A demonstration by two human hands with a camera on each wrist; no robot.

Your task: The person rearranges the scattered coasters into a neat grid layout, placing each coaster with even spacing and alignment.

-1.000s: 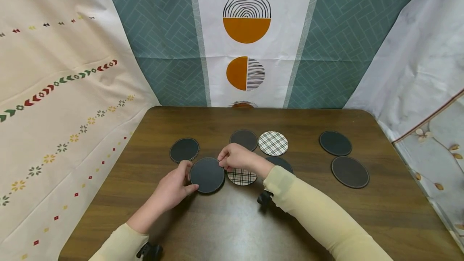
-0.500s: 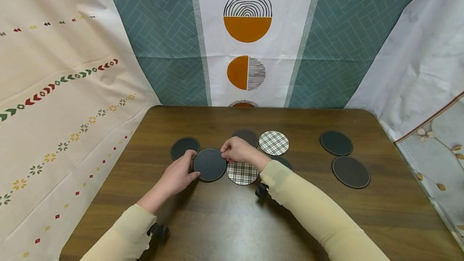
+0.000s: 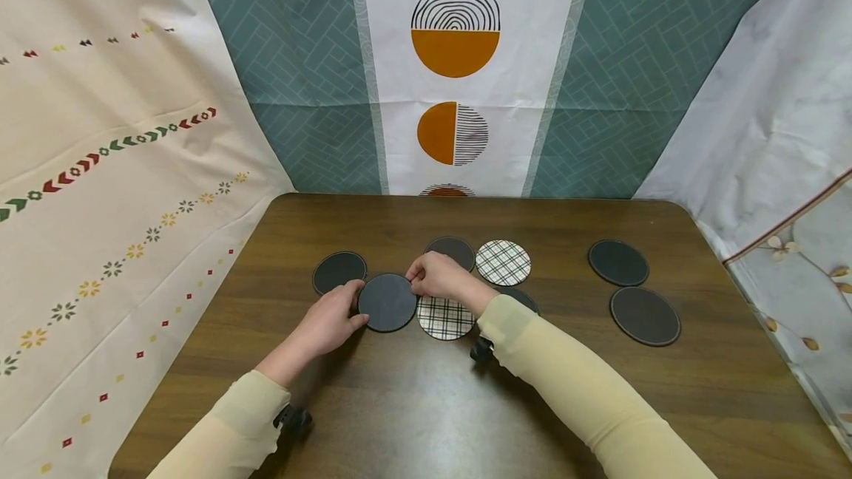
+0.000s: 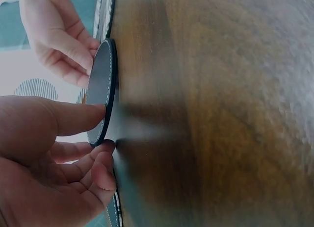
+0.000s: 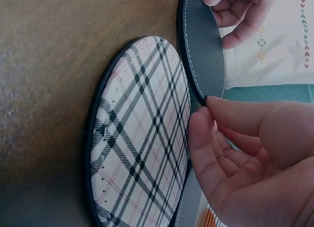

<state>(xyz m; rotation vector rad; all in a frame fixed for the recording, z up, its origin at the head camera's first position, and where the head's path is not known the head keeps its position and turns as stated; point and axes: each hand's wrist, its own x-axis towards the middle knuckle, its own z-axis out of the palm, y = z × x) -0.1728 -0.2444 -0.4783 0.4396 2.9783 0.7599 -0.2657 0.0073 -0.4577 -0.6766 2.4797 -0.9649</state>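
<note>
One dark stitched coaster point(image 3: 387, 303) is just left of the bold plaid coaster point(image 3: 446, 321). Your left hand point(image 3: 328, 320) pinches its rim on the side away from that plaid; your right hand point(image 3: 439, 278) pinches the side toward it, both grips narrow. Beyond the bold plaid coaster lies a brown coaster point(image 3: 452, 246).

Free tabletop point(image 3: 393, 398) between both sleeves point(image 3: 566, 375), hand-held dark coaster point(image 3: 387, 303) in the way beyond.
</note>
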